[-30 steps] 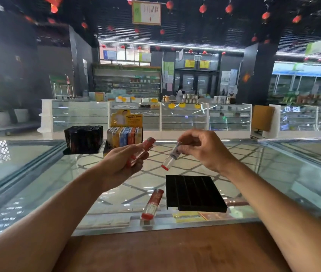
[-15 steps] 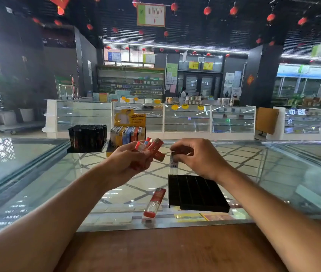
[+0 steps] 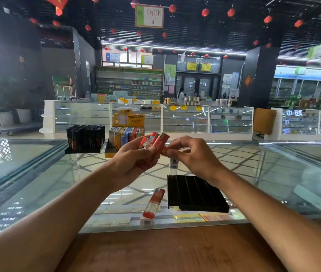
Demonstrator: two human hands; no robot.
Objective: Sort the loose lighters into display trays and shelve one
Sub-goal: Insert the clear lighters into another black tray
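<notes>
Sorting at mid-frame: left hand (image 3: 134, 163) grips a bunch (image 3: 149, 141) of lighters; right hand (image 3: 195, 156) pinches a red lighter (image 3: 163, 145) from it. Below, a clear lighter (image 3: 173, 165) stands in the tray (image 3: 195, 193). Next, probably, the red lighter needs seating upright alongside; a loose lighter (image 3: 153, 203) waits at lower centre.

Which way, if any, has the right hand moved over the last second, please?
Yes: the right hand moved left and down toward the tray, meeting the left hand.

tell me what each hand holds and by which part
The left hand grips a bunch of lighters by their lower halves. The right hand pinches the lower end of one red lighter; whether it holds the clear lighter beneath is unclear.
</notes>
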